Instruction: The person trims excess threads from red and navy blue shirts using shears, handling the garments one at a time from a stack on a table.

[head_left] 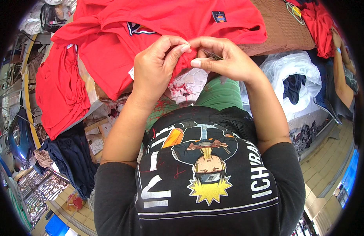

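Note:
A red garment (107, 43) lies spread before me, with a dark label patch and part of a printed emblem showing. My left hand (156, 63) pinches the garment's near edge between thumb and fingertips. Close beside it, almost touching, my right hand (225, 59) has its fingers curled round small metal snips (210, 54), mostly hidden in the palm. The right index fingertip reaches the same bit of red cloth, while its thumb points left, apart from it. What lies exactly between the fingertips is too small to make out.
More red cloth (60, 92) hangs at the left over dark navy cloth (70, 153). A brown padded surface (286, 29) lies under the garment. At right stands a white plastic bag (268, 69) with dark cloth inside. Another person's arm (339, 74) holds red fabric at far right.

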`<control>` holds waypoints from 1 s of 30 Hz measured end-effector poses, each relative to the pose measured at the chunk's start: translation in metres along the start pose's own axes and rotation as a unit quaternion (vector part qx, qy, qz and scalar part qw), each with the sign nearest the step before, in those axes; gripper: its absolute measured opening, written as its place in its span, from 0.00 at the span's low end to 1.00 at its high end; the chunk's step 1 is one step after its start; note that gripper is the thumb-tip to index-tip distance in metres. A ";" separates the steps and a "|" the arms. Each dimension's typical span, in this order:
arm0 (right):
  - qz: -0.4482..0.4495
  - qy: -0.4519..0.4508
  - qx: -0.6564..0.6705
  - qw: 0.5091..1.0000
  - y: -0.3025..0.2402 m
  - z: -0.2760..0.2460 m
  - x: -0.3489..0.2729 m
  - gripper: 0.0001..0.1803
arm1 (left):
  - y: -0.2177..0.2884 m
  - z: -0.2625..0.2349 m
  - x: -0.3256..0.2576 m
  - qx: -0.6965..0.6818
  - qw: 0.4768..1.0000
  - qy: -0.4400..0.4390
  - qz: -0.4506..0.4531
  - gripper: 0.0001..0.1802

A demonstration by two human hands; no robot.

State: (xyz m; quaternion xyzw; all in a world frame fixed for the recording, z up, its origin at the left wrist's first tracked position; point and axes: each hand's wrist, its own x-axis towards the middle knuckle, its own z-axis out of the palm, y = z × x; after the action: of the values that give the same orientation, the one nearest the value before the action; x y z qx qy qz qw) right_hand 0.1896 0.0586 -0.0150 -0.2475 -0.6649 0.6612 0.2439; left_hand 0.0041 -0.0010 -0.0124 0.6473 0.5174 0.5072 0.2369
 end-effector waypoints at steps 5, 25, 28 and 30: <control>-0.038 0.078 -0.009 0.996 0.010 0.002 0.004 0.10 | 0.017 -0.012 -0.006 -0.083 0.996 -0.024 -0.023 0.06; -0.047 0.139 0.076 0.986 0.000 0.010 -0.004 0.09 | 0.025 -0.019 -0.004 0.168 0.970 -0.126 0.119 0.23; -0.029 0.150 0.054 0.987 0.000 0.011 -0.004 0.08 | 0.018 -0.013 -0.004 0.198 0.967 -0.086 0.139 0.23; -0.023 0.154 0.037 0.987 0.003 0.011 -0.003 0.07 | 0.015 -0.010 -0.004 0.210 0.963 -0.054 0.161 0.22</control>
State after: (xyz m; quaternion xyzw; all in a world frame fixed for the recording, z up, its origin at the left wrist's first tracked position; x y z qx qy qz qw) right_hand 0.1844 0.0484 -0.0185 -0.3223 -0.5999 0.6335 0.3673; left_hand 0.0022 -0.0124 0.0022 0.7836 0.4879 0.3827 0.0384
